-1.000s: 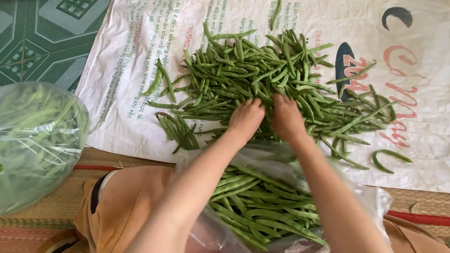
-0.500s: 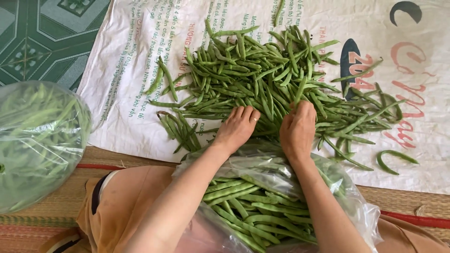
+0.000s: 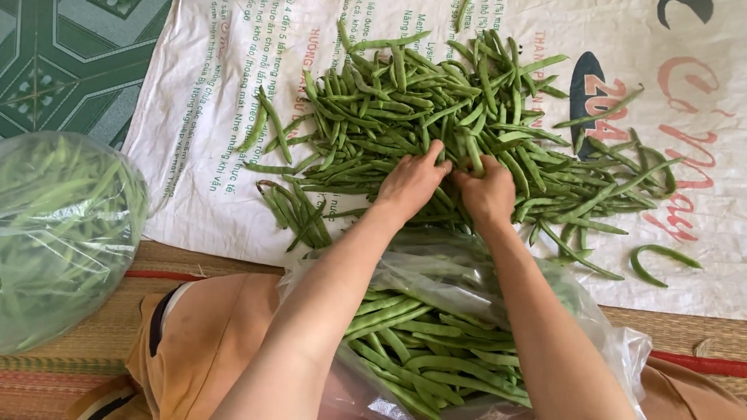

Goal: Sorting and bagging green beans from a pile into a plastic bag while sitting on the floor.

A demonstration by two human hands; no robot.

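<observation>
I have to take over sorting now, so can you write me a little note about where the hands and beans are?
Left hand and right hand: both resting on the bean pile, fingers curled around a few beans.
The pile lies on the white printed sack.
Open clear bag between the knees: partly filled with beans.
Full tied bag sits at the left.
Left: most of the pile, plus one stray bean on the right.

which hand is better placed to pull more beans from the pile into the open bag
Probably the right hand: it lies on the bean pile straight above the open plastic bag. The left hand is also on the pile, slightly left of the bag.
</observation>
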